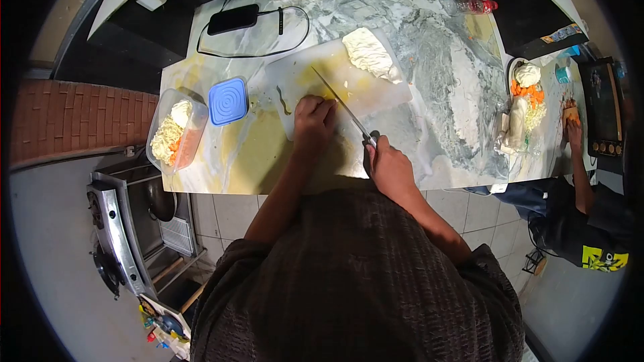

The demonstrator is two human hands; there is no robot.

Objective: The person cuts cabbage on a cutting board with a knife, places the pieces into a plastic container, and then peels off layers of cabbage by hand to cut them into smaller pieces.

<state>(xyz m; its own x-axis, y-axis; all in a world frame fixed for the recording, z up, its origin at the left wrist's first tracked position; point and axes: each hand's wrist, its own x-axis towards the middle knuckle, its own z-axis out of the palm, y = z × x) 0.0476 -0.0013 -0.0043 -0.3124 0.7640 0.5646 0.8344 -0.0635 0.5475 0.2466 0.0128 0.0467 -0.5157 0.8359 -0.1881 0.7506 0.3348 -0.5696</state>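
Observation:
My right hand (391, 169) is closed round the dark handle of a kitchen knife (342, 105), whose long blade points up and left across the cutting board. Just left of the blade, my left hand (314, 119) rests on the translucent white cutting board (302, 64) with its fingers curled down. Whatever lies under those fingers is hidden. A white, wrinkled, folded piece of food (370, 55) lies on the board's upper right part. A thin dark green strip (283, 100) sits near its left edge. Yellowish stains and small bits mark the board around the blade.
Left stand a clear container (199, 117) of shredded white and orange vegetables and a blue-lidded box (228, 101). A black phone (232, 20) with a cable lies behind. At right are a plate of vegetables (528, 97), a bottle (469, 4) and another person's hand (573, 133).

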